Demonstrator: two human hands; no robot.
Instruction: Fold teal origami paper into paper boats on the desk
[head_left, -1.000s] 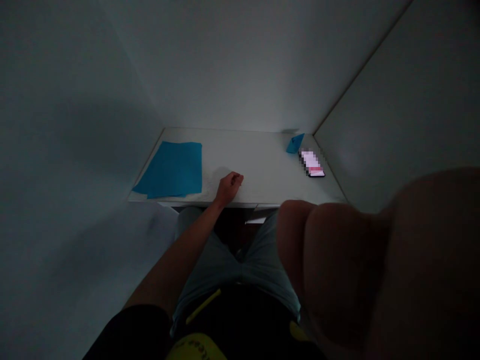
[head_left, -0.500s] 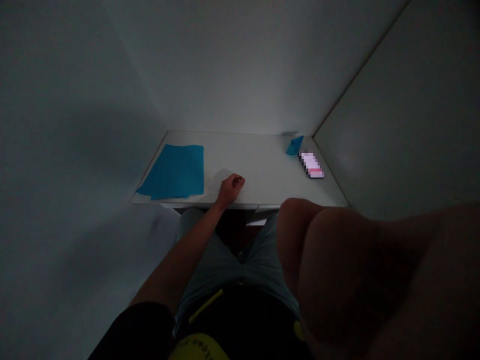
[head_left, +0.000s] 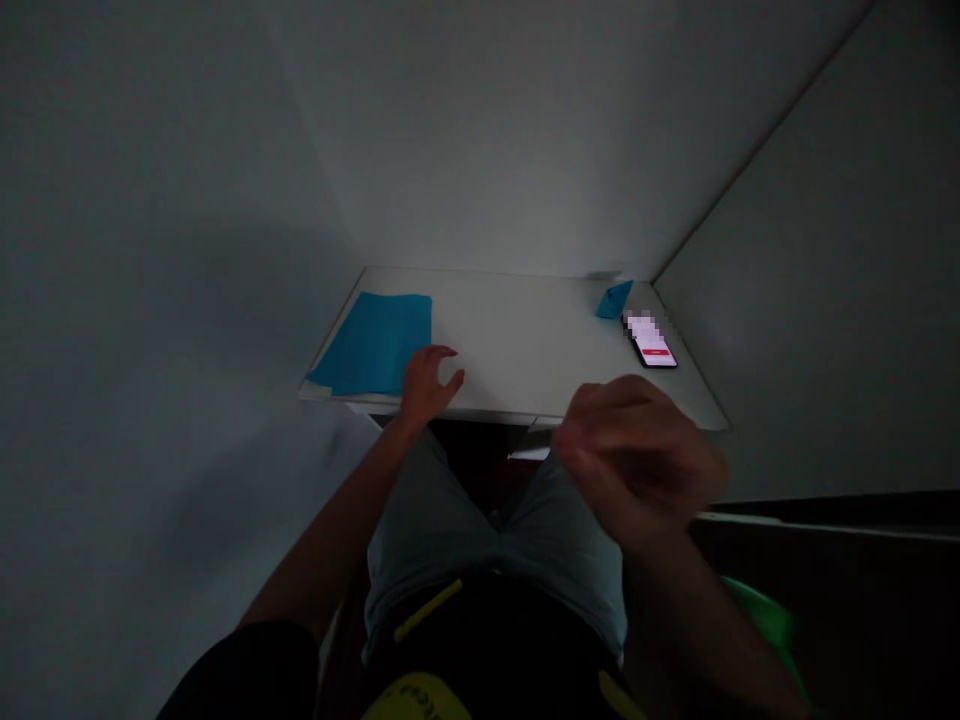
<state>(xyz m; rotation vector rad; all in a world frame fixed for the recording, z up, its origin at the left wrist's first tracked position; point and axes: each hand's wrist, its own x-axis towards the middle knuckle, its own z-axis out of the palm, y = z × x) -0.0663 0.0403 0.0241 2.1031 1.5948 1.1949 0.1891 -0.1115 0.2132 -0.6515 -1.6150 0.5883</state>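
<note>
The scene is dim. A stack of blue paper sheets (head_left: 375, 343) lies on the left of a small white table (head_left: 525, 350). My left hand (head_left: 427, 380) hovers at the table's front edge, fingers spread and open, right beside the stack's near corner. My right hand (head_left: 637, 460) is in the air above my lap, below the table's front edge, blurred by motion; its fingers look curled downward and nothing shows in them. A small folded blue paper shape (head_left: 615, 299) sits at the table's back right corner, next to a lit phone (head_left: 651, 340).
White walls close in the table on the left, back and right. My legs in grey shorts (head_left: 487, 530) are below the table edge. A dark surface with something green (head_left: 757, 610) lies at the lower right.
My left hand opened from a loose fist and slid left toward the blue sheets. My right hand dropped away from the camera to above my lap. The view shifted slightly.
</note>
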